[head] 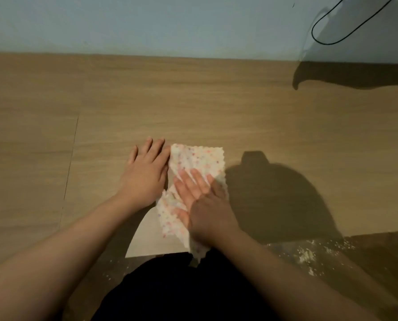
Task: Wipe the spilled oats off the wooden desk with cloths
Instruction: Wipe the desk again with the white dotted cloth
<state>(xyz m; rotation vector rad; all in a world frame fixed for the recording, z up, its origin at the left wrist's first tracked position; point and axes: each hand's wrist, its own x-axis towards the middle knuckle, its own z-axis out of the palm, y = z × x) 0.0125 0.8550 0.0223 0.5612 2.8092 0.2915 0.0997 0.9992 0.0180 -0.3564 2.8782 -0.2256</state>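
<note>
A white cloth [198, 159] with small pink and blue dots lies on the wooden desk [216, 107], reaching down over the desk's front edge. My right hand [202, 200] presses flat on the cloth, fingers spread and pointing up-left. My left hand [147, 170] lies flat on the bare desk just left of the cloth, its fingers touching the cloth's left edge. Spilled oats [309, 251] lie scattered on the darker floor below the desk's front edge at the right, and a few specks of oats [114, 262] lie on the floor at the left.
A pale blue wall [147, 22] runs behind the desk. A black cable [332, 38] loops against the wall at the upper right, beside a dark shadow. A seam [71, 158] runs down the desk at the left. My dark clothing [181, 290] fills the bottom centre.
</note>
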